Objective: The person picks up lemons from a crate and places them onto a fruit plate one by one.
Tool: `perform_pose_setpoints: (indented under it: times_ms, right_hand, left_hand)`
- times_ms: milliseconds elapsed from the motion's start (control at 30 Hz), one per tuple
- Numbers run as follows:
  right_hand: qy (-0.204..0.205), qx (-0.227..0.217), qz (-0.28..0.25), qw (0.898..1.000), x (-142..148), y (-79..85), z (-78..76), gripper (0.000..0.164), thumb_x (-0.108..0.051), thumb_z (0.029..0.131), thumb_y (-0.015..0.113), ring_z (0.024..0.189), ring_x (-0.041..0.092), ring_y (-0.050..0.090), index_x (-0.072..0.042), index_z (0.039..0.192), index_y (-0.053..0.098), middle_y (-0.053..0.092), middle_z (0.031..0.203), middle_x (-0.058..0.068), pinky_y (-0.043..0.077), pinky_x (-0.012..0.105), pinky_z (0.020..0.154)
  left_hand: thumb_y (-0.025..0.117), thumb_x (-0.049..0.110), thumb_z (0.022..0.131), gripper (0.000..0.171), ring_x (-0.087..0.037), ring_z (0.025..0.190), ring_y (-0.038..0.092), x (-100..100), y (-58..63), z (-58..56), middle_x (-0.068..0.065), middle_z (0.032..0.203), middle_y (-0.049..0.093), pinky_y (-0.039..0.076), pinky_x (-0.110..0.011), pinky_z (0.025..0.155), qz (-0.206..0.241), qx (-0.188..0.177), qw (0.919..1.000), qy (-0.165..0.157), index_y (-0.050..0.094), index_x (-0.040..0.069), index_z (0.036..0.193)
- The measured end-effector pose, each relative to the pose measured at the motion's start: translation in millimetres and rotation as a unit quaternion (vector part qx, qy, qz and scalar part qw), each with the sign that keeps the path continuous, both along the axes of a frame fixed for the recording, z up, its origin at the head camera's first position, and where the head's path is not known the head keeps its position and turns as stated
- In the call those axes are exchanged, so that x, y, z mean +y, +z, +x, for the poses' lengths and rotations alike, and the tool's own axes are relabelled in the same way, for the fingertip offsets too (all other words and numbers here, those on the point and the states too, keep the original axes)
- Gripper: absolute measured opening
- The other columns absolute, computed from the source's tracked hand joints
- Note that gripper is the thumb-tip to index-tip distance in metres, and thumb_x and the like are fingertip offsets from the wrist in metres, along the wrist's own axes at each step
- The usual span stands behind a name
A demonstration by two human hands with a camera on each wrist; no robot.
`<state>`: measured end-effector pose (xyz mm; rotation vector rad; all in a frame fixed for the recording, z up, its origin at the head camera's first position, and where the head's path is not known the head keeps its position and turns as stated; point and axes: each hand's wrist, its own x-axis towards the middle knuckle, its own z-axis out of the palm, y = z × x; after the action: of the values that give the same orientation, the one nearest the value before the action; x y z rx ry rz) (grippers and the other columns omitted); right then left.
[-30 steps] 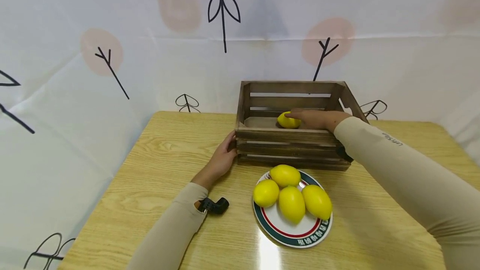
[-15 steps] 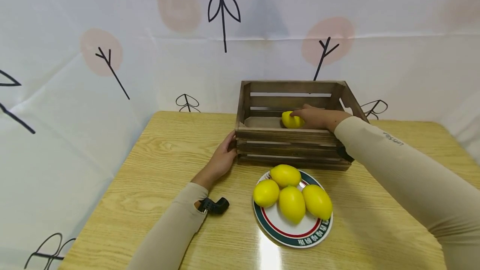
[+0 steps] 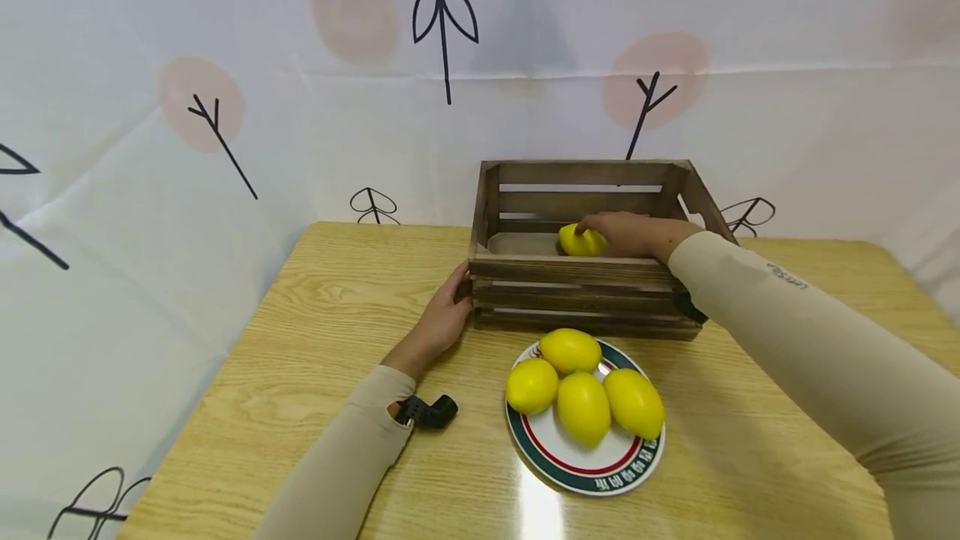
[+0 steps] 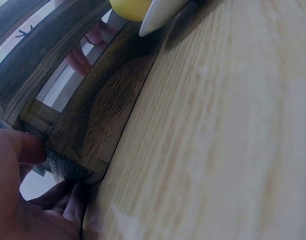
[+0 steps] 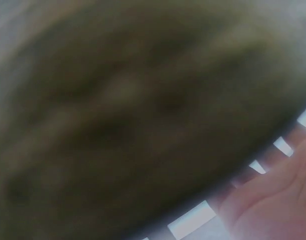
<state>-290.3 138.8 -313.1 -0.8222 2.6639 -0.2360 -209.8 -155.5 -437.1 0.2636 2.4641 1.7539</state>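
A brown slatted wooden crate (image 3: 570,273) stands at the back of the table. Inside it, my right hand (image 3: 630,233) holds a yellow lemon (image 3: 573,242) from above, fingers bent over its near side. Blurred wood fills most of the right wrist view, with part of the right palm (image 5: 277,200) at its lower right. My left hand (image 3: 444,311) grips the crate's front left corner; in the left wrist view its thumb and fingers (image 4: 33,147) lie around that corner, close to the tabletop.
A white plate (image 3: 551,463) with a green and red rim stands in front of the crate, bearing several lemons (image 3: 583,408). The wooden table (image 3: 337,290) ends at a patterned cloth (image 3: 285,40) behind it.
The right hand's fingers have gone from lying flatter over the lemon to bending around it. The lemon shifted slightly right, then slightly back left. The left hand stays on the crate.
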Motion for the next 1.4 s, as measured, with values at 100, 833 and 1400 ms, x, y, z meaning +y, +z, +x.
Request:
perform_pose_setpoints:
  times_ms: [100,833,1400]
  right_hand:
    - [0.004,0.005,0.004,1.0,-1.2,-0.7,0.0,0.058,-0.014,0.094,0.068,0.13,0.054,0.047,0.005,0.144,0.046,0.044,0.143,0.038,0.04,0.062,0.108]
    - [-0.015,0.031,0.012,0.999,-2.7,-5.0,-4.6,0.053,-0.009,0.093,0.068,0.121,0.047,0.056,0.011,0.137,0.047,0.056,0.132,0.033,0.046,0.057,0.104]
    - [0.042,0.017,0.006,0.999,0.2,-3.4,-0.8,0.041,-0.005,0.093,0.066,0.117,0.048,0.055,0.012,0.13,0.058,0.058,0.126,0.034,0.045,0.059,0.102]
  left_hand:
    - [0.042,0.007,0.102,0.064,-0.031,0.146,0.037,-0.7,-0.7,0.3,-0.016,0.159,0.037,0.029,-0.048,0.121,-0.001,-0.002,1.0,0.0,0.019,0.014,0.161]
    - [0.042,0.007,0.102,0.064,-0.031,0.145,0.039,-2.6,-2.5,0.0,-0.016,0.157,0.039,0.03,-0.048,0.12,0.003,0.006,1.0,-0.004,0.019,0.015,0.161]
    - [0.04,0.006,0.102,0.063,-0.031,0.145,0.04,-0.6,-0.3,-0.8,-0.015,0.156,0.041,0.032,-0.048,0.119,-0.002,0.015,0.9999,-0.007,0.022,0.016,0.161]
